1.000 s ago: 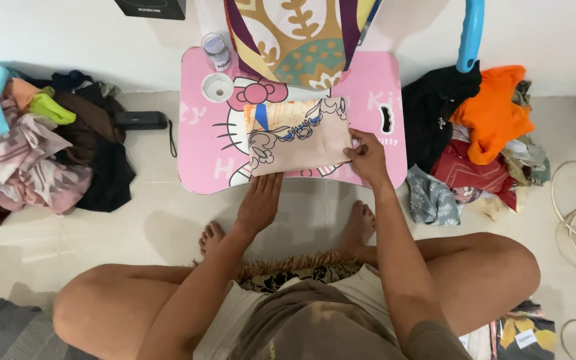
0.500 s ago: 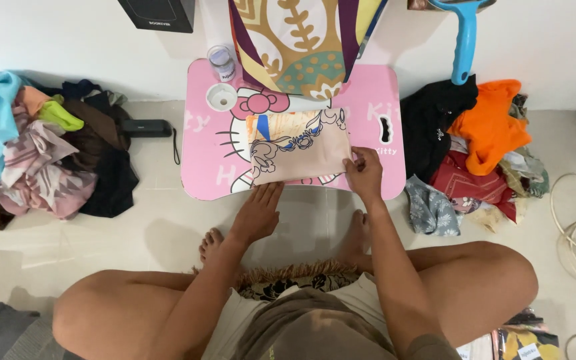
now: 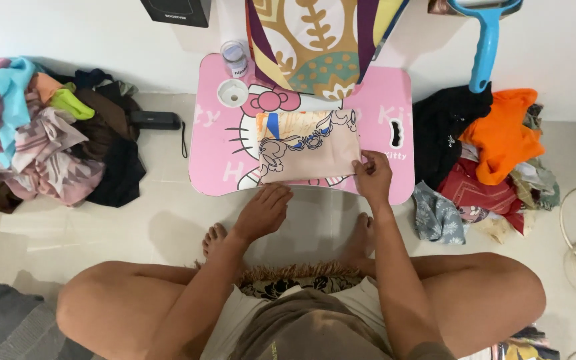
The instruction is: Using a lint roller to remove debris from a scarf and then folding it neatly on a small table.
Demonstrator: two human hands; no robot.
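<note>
A folded beige cloth [image 3: 308, 148] with a dark swirl pattern and an orange and blue end lies on a small pink lap table [image 3: 215, 153]. My right hand [image 3: 372, 177] pinches the cloth's lower right corner. My left hand [image 3: 265, 212] rests at the table's front edge just below the cloth's lower left side, fingers together, holding nothing. I sit cross-legged on the tiled floor behind the table.
A small clear jar [image 3: 237, 59] and a white cup holder [image 3: 232, 93] are at the table's back left. A patterned hanging cloth [image 3: 315, 40] drapes over its back. Clothes piles lie left [image 3: 41, 140] and right [image 3: 488, 153]. A blue-handled tool [image 3: 484, 47] leans on the wall.
My right hand has slid down the cloth's right edge to its lower corner. My left hand has drawn back slightly from the cloth's front edge. The view shifted a little.
</note>
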